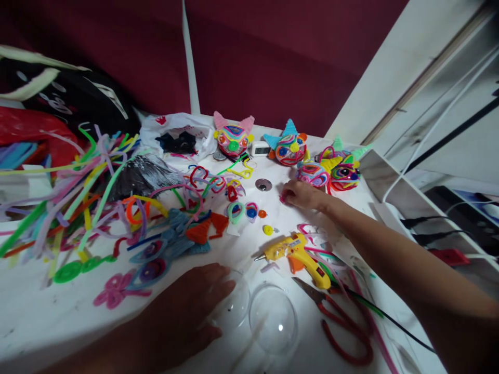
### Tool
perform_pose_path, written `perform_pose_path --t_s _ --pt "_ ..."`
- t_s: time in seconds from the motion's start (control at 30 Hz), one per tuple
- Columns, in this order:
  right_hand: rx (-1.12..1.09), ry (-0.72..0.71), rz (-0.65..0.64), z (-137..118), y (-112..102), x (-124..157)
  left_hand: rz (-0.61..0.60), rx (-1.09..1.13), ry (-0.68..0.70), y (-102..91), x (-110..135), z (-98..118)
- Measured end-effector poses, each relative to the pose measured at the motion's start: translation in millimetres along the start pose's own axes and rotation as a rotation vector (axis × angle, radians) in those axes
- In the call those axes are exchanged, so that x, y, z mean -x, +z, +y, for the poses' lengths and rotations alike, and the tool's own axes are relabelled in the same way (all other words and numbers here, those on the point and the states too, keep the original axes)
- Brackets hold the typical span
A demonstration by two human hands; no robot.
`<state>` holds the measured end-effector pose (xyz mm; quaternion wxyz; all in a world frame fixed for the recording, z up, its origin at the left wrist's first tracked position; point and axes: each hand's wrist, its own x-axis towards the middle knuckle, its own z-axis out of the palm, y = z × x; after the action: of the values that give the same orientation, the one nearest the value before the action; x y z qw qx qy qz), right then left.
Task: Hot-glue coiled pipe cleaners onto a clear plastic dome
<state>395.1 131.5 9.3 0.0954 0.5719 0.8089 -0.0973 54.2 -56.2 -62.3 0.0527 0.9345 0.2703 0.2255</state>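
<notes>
Two hands on white counter (pixel 47 317) | left hand (pixel 183 311): fingers spread flat, resting on clear plastic half-sphere shell (pixel 234 304); judged light, rigid, slick, crack-prone; grip at rim | second clear shell (pixel 273 319) just beside | right hand (pixel 302 196): fingers pinching small pink fuzzy piece (pixel 282 198), soft, near yellow glue gun (pixel 298 253).

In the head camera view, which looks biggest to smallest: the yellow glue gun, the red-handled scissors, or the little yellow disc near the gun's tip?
1. Red-handled scissors, though they lie nearer the camera, which may flatter them.
2. Yellow glue gun, nearly as long.
3. Little yellow disc, clearly smallest.
</notes>
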Motion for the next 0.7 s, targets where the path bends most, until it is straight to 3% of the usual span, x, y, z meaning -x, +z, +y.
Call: perform_pose_path --t_s 0.37,0.7 --pt "0.017 -0.072 0.011 -22.3 -1.3 10.2 -0.052 0.060 -0.040 1.9 1.6 0.8" --pt "-0.135 0.050 0.002 -20.1 9.3 1.5 -0.032 0.053 -0.052 1.6 -0.9 1.0"
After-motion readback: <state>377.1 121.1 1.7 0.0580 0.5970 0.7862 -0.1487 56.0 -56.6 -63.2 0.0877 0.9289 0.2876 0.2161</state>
